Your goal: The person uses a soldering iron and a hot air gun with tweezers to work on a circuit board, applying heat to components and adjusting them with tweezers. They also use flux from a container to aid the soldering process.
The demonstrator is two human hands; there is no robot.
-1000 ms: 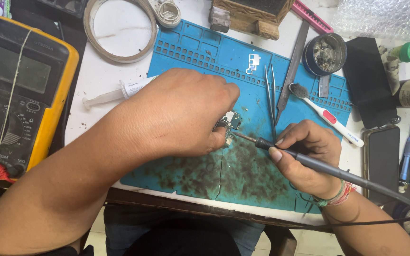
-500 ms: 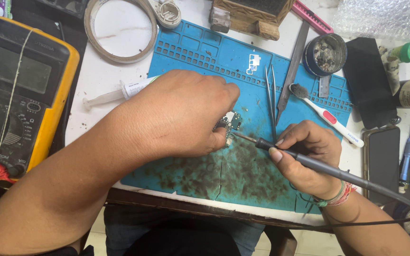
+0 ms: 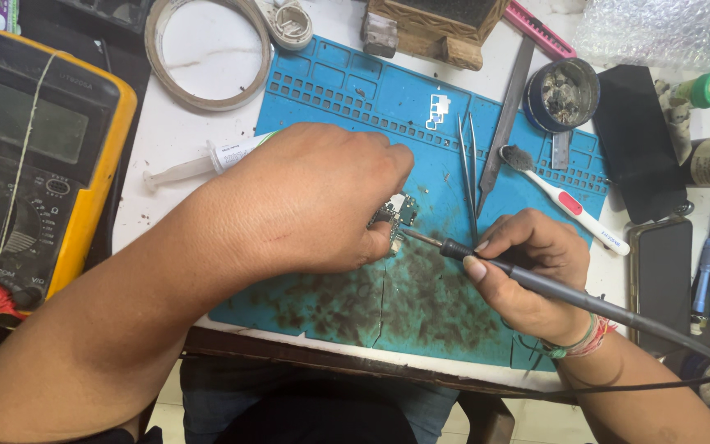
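**Q:** Where is the work item, and how are you holding it?

**A:** The small circuit board (image 3: 398,215) lies near the centre of the frame on the blue work mat (image 3: 330,99). Your left hand (image 3: 314,201) is curled over it, fingertips pressed together on its left edge, pinning it to the mat. Your right hand (image 3: 527,267) is clamped pen-style around the soldering iron (image 3: 536,284), whose tip touches the board's lower right edge.

**Q:** How will the board handle?

**A:** Judge it light, thin and rigid, but fragile. It will likely slide on the mat if your pressure eases. Grip it by its bare edges only, clear of the components and of the heated tip.

**Q:** And the iron?

**A:** It is stiff and light. Its cable (image 3: 667,349) runs off toward the lower right of the frame and may tug at your wrist. Hold the dark handle only, well behind the metal shaft.

**Q:** What lies close by?

**A:** The tweezers (image 3: 467,164) rest just above your right hand. A brush (image 3: 564,201) lies to the right, a syringe (image 3: 199,164) to the upper left, and a yellow multimeter (image 3: 34,156) at the left edge of the worktop (image 3: 166,140).
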